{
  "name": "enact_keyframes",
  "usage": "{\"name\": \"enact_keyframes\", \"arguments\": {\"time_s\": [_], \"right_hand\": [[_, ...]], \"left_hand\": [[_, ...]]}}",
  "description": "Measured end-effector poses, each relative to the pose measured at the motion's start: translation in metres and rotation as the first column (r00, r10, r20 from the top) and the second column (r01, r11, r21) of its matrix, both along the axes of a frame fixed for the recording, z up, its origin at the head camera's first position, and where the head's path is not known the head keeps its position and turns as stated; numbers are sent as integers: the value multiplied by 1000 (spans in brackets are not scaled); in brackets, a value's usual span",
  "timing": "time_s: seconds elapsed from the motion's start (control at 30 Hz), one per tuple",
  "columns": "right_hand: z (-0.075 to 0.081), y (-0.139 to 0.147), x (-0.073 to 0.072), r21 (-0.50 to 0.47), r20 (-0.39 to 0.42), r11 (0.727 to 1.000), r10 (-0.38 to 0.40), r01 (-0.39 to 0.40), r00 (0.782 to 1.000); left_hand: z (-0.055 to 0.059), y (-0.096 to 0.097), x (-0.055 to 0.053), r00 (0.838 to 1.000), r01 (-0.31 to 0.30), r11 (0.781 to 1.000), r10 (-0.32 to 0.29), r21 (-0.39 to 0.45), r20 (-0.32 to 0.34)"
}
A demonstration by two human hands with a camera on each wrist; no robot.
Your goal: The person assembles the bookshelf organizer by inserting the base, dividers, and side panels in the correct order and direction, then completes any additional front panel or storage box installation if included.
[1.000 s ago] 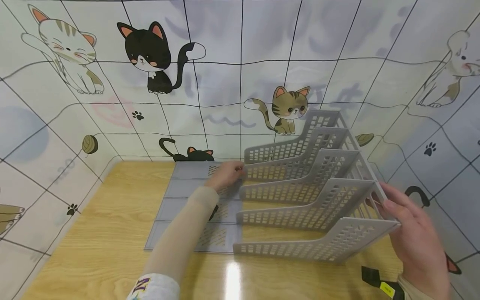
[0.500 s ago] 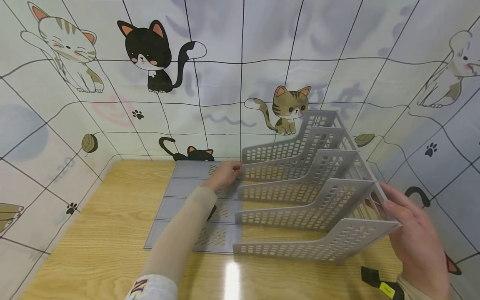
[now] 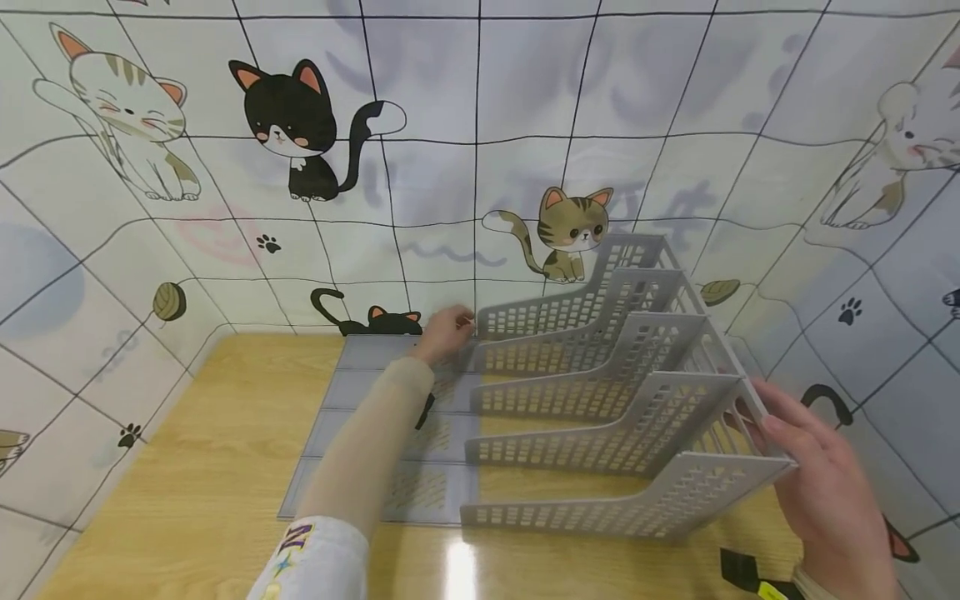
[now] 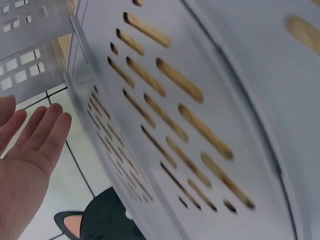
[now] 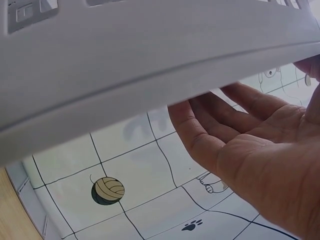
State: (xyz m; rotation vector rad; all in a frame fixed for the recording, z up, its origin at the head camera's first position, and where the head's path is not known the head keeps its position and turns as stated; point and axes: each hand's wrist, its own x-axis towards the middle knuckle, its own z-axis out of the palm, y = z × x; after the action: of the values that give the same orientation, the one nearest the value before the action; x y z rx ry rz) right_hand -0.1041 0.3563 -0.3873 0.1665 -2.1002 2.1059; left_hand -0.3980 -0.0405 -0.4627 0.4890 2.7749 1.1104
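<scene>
A grey plastic file rack (image 3: 570, 454) with several perforated upright dividers stands on the table at the right in the head view. Joined or butted to the dividers' low front ends is a flat grey slotted base panel (image 3: 352, 425); the exact joint cannot be made out. My right hand (image 3: 828, 479) grips the rack's tall back at the right, fingers behind its edge (image 5: 210, 95). Beside the farthest divider's front end is my left hand (image 3: 444, 333); in the left wrist view that hand (image 4: 30, 150) has loosely extended fingers holding nothing, near the base panel's slotted edge (image 4: 165, 110).
The wood-grain table (image 3: 225, 433) extends left and in front of the rack. A cat-patterned tile sheet (image 3: 420, 183) rises close behind and on both sides. A black strap with a yellow tag (image 3: 772, 592) lies by my right wrist.
My left hand has moved slightly away from me, past the second divider's end to the farthest one, and its fingers have loosened. The right hand keeps its grip; the head view has tilted up slightly.
</scene>
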Motion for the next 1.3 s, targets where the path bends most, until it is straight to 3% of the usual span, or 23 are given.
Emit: {"name": "enact_keyframes", "arguments": {"time_s": [0.13,0.33,0.57,0.7,0.97,1.13,1.3], "right_hand": [[-2,0,2,5,18,1000,10,-10,1000],[-5,3,7,15,-14,1000,22,-22,1000],[-6,4,15,70,81,997,-19,13,997],[-7,5,18,53,83,998,-20,15,996],[-8,5,21,44,94,999,-16,11,995],[-9,6,21,41,84,999,8,-12,996],[-10,10,23,44,95,999,12,-16,995]], "left_hand": [[-9,4,-2,999,-38,998,38,40,12],[-22,13,-10,998,-33,997,37,72,-52],[-21,18,-12,994,-27,995,37,98,-100],[-20,19,-10,991,-14,996,25,86,-131],[-28,16,-8,974,8,1000,-1,29,-227],[-22,10,-1,985,19,1000,-17,12,-170],[-10,-15,12,995,-25,999,23,-26,-101]]}}
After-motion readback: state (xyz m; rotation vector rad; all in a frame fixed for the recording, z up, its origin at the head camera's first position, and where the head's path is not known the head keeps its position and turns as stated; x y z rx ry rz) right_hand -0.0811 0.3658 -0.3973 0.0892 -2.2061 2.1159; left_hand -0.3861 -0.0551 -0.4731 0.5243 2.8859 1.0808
